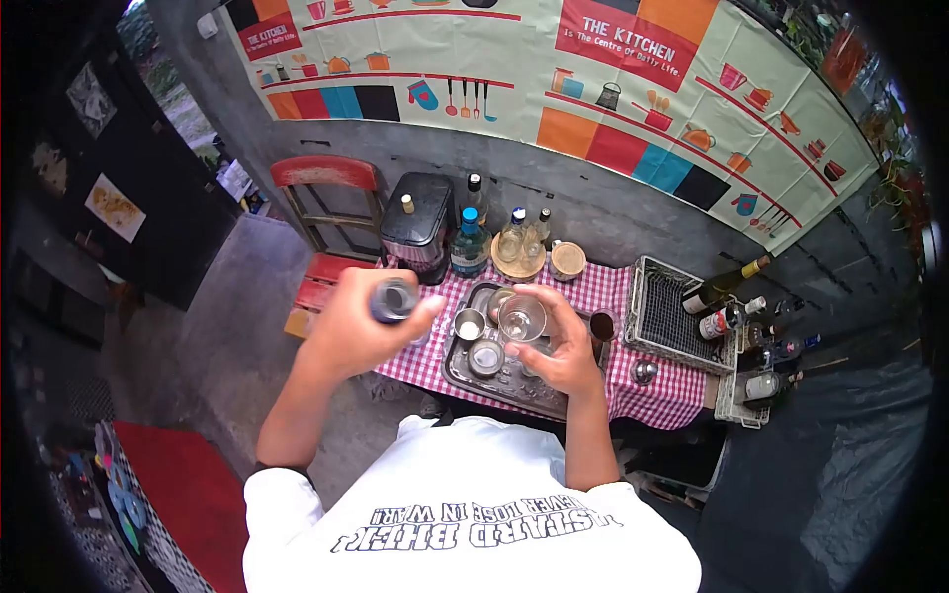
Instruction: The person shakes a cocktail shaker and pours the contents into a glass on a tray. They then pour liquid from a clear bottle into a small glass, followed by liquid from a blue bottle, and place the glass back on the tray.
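Observation:
My left hand (351,324) is closed around a dark, round-ended object (394,299), seen end-on and raised left of the tray; its kind does not show. In my right hand (560,346), thumb and fingers grip a clear drinking glass (521,318) over the tray. The dark metal tray (457,377) lies on a checked cloth (403,368). On it stand a small metal cup (470,324) with something pale inside and a second round metal vessel (485,358). Another round item behind them is partly covered by the glass.
Behind the tray are a black-lidded container (415,212), a blue-capped bottle (470,247), clear bottles on a wooden board (518,267) and a wooden-topped mug (567,260). A dark cup (602,326) stands right. Further right are a wire basket (652,341) and several bottles. A red chair (324,172) is left.

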Motion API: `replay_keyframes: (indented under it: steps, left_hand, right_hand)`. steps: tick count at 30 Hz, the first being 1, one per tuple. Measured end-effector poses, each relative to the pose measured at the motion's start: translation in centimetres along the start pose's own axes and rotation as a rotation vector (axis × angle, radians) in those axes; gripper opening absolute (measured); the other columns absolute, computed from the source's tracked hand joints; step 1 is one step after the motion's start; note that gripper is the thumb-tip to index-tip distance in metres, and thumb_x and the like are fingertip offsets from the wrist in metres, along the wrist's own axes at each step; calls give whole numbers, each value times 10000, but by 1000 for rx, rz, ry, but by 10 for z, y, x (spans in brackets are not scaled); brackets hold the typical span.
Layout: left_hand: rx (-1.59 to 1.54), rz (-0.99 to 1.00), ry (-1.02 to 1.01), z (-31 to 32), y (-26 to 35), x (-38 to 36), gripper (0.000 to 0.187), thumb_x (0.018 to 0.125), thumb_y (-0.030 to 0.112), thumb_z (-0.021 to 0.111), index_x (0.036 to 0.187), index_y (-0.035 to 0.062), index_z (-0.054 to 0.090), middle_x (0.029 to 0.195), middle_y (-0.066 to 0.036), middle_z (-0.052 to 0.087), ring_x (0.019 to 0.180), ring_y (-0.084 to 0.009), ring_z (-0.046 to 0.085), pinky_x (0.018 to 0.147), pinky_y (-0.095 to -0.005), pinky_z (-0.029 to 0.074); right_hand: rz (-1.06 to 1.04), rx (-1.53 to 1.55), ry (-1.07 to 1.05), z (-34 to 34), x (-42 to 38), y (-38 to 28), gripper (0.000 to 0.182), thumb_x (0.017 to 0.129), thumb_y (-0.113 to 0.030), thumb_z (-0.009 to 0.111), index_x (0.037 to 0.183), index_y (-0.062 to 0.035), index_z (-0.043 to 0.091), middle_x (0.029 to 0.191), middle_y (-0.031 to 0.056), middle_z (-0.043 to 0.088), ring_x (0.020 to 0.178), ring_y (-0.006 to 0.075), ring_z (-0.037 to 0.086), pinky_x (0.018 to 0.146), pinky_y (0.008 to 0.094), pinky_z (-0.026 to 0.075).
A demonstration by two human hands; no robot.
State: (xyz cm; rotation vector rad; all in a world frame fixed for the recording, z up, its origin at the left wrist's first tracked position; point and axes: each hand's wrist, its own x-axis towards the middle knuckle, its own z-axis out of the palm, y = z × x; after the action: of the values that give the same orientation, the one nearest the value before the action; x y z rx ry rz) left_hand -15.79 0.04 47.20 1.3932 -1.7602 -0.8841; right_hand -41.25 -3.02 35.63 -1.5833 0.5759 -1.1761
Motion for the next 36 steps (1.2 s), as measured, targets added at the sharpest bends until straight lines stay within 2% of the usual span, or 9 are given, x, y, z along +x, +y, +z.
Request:
replay_keyframes:
  steps: [5,6,8,12,14,15,20,28,36]
  left_hand:
    - [120,-11,-155,71,26,5,302,814,260,731,768,-35,683,613,-166,644,552,-269,655,565,-364,490]
    - [97,-41,-182,82,27,6,300,806,257,729,761,-36,680,616,-165,642,550,-266,650,566,-367,490]
    - [36,-52,-211,107,23,6,272,839,211,699,725,-28,635,563,-109,578,509,-138,528,522,-343,423]
    - [77,-25,-272,145,24,9,237,818,189,697,763,-38,655,600,-143,619,548,-181,603,560,-354,463]
    - [162,-103,-337,157,35,13,247,757,217,706,809,-24,695,734,-221,678,750,-377,690,681,-434,525]
    - [169,-129,-374,164,38,14,248,756,220,701,810,-21,701,742,-229,679,766,-387,687,712,-450,533]
    - [257,-75,-426,188,43,21,266,761,237,698,807,-25,702,750,-243,677,778,-397,684,728,-458,538]
    - [317,97,-431,216,29,23,233,759,226,704,788,-5,703,733,-233,680,762,-403,687,702,-464,548]
    - [427,73,-521,223,36,20,247,752,237,715,797,-5,710,714,-235,675,738,-399,690,709,-461,554]
  right_hand:
    - [-68,-64,-26,-31,-34,-19,637,769,-109,791,1333,13,522,1286,154,563,1165,229,588,1017,354,452]
    - [-64,-59,-28,-37,-40,-22,637,769,-109,791,1333,13,522,1286,154,563,1165,229,588,1017,354,452]
    - [-61,-107,16,-48,-54,-29,644,770,-130,795,1337,9,524,1265,150,574,1160,230,591,1011,352,454]
    - [-107,-221,49,-71,-82,-31,662,762,-151,798,1343,6,521,1200,154,601,1120,251,605,960,346,474]
    - [-50,-206,68,-77,-94,-39,667,766,-164,795,1348,3,516,1191,161,606,1112,268,602,964,364,466]
    - [-52,-235,59,-80,-99,-41,667,770,-173,794,1351,-1,514,1197,162,606,1118,274,598,976,374,457]
    - [-18,-361,60,-92,-119,-49,677,792,-187,785,1378,-17,491,1227,173,591,1131,296,589,997,395,440]
    - [13,-403,138,-99,-138,-59,680,775,-190,789,1363,7,511,1105,145,608,1038,250,600,934,358,455]
    - [80,-408,118,-100,-152,-61,678,780,-125,783,1383,-15,494,1132,141,609,1071,251,609,947,365,459]
